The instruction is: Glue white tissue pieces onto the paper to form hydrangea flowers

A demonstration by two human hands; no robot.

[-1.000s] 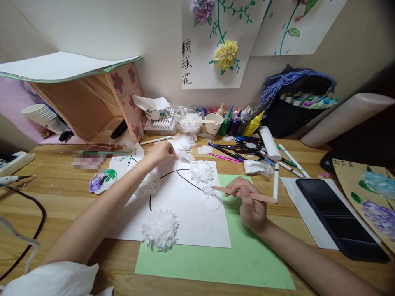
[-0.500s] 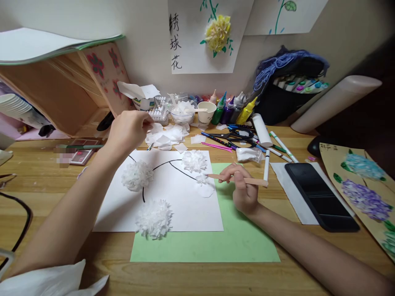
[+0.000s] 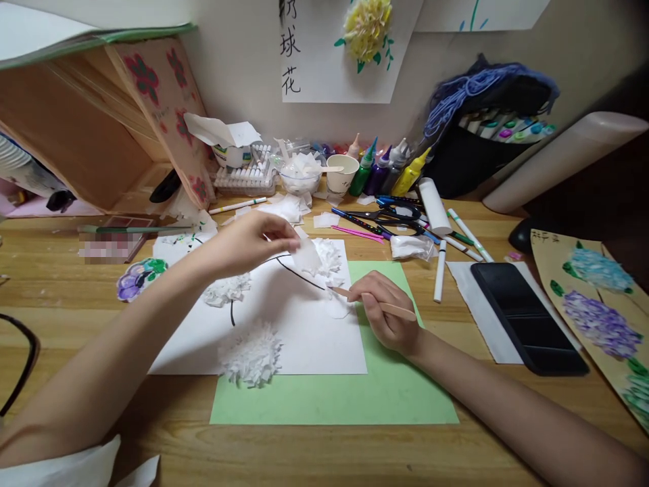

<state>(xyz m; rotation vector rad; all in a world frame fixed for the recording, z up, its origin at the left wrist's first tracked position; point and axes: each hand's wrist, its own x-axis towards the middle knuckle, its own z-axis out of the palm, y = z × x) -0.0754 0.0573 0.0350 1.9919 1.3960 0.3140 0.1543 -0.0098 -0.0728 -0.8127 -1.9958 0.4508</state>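
Note:
My left hand (image 3: 258, 242) pinches a small thin white paper piece (image 3: 307, 256) above the white sheet (image 3: 304, 338). My right hand (image 3: 388, 310) is closed round a flat wooden stick (image 3: 398, 311), its tip low over the sheet's right part. Fluffy white paper flowers lie on the sheet: one at the bottom (image 3: 251, 355), one at the left (image 3: 226, 291) partly behind my left forearm, and one at the upper right (image 3: 329, 260) partly behind the held piece. Black lines run between them. Under the sheet lies a green sheet (image 3: 395, 399).
Behind are loose white paper pieces (image 3: 286, 208), a bowl of scraps (image 3: 299, 177), a paper cup (image 3: 342, 177), paint bottles (image 3: 365, 172) and scissors (image 3: 390, 216). A phone (image 3: 527, 318) lies at the right. A painted cardboard box (image 3: 162, 122) stands at the left.
My left hand has come from the loose paper pieces toward the upper right flower, with a paper piece now showing in its fingers. The stick in my right hand has shifted slightly left.

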